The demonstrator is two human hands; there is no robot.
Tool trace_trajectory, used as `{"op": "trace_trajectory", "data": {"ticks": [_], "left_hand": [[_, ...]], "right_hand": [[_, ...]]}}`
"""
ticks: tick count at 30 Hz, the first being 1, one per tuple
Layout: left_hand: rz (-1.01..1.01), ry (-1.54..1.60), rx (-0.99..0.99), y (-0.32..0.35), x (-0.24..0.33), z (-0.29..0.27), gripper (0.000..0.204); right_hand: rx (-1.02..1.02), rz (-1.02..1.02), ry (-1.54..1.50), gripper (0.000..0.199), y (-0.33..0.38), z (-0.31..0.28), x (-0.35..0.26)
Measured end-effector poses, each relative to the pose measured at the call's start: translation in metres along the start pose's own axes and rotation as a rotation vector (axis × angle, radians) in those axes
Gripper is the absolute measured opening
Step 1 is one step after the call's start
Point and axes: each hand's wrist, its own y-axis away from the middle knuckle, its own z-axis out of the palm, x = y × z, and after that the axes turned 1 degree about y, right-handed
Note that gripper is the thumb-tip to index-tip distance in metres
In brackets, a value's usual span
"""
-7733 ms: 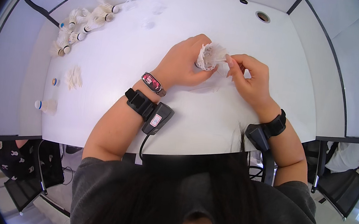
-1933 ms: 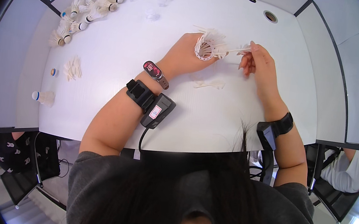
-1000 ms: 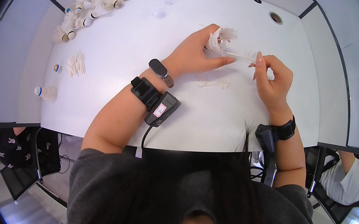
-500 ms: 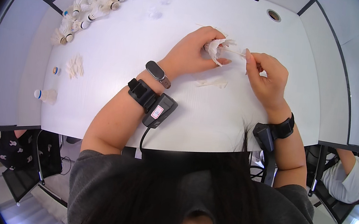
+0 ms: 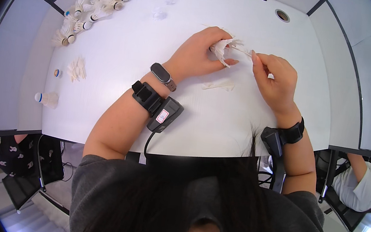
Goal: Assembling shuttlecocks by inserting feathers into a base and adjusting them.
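My left hand [image 5: 194,54] is wrapped round a worn white feather shuttlecock [image 5: 220,50], its open skirt facing right and its base hidden in my palm. The thumb and index finger of my right hand [image 5: 277,80] pinch the end of a thin white feather [image 5: 244,52], which reaches from the shuttlecock's skirt. Whether the feather is still fixed to it, I cannot tell. On the table below lie loose feathers [image 5: 219,86], and feather tips show just beyond my left fingers.
Several shuttlecocks [image 5: 84,24] are heaped at the far left. Nearer lie a feather pile [image 5: 77,69], a small round cork piece [image 5: 57,73] and a single shuttlecock [image 5: 47,98]. Clear plastic pieces [image 5: 159,14] lie at the back. White partitions [image 5: 349,66] border the table; people sit on both sides.
My right fingertips have shifted very slightly to the left, still pinching the feather. The left hand and shuttlecock have hardly moved.
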Motion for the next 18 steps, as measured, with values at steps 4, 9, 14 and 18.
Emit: {"op": "trace_trajectory", "data": {"ticks": [4,9,14,18], "left_hand": [[-0.003,-0.046,0.006,0.0007,0.0009,-0.0009,0.043],[0.020,-0.050,-0.011,0.0002,0.0005,-0.0024,0.042],[0.008,-0.041,-0.011,0.0001,-0.0004,-0.0021,0.041],[-0.017,0.017,-0.011,0.0017,0.0045,-0.0015,0.039]], "right_hand": [[-0.047,0.036,-0.022,0.010,0.0013,0.0000,-0.0001],[-0.052,0.109,-0.081,0.011,0.0010,0.0021,0.0019],[-0.091,0.185,-0.119,0.012,0.0031,0.0019,0.0033],[-0.146,0.271,-0.165,0.011,0.0068,0.0062,0.0038]]}}
